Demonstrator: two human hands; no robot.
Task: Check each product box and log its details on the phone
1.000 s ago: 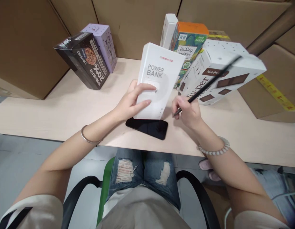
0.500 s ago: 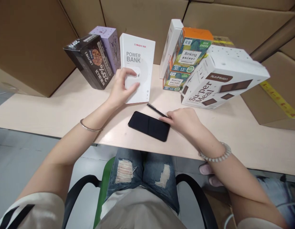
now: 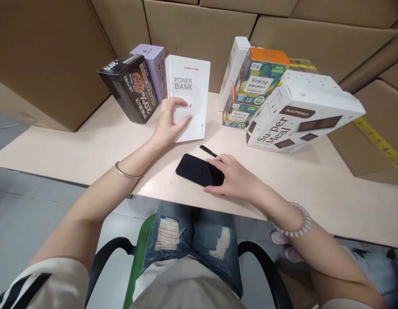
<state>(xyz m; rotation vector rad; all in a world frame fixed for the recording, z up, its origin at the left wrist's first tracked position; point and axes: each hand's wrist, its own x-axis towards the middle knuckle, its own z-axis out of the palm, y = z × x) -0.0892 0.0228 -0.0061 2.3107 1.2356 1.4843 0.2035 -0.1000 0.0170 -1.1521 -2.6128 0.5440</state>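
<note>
A white power bank box (image 3: 192,81) stands on end on the table. My left hand (image 3: 170,122) is closed on its left side, thumb and index finger against the front face. The other fingers are partly hidden. Flat on the table in front of it lies a black smartphone (image 3: 194,168). My right hand (image 3: 236,178) grips the phone's right end, thumb on the near edge and fingers at the far edge. A black pen (image 3: 208,150) lies just beyond the phone, its right end hidden by my right hand.
A dark food box (image 3: 131,88) and a purple box (image 3: 157,68) stand at left. To the right are stacked Binking boxes (image 3: 258,79), a narrow white box (image 3: 233,71) and a tilted NutriMotion box (image 3: 302,116). Large cartons (image 3: 199,30) line the back of the table (image 3: 315,184).
My right hand has left the pen and moved onto the phone, taking hold of its right end. My left hand stays on the power bank box. The view has tilted slightly.
</note>
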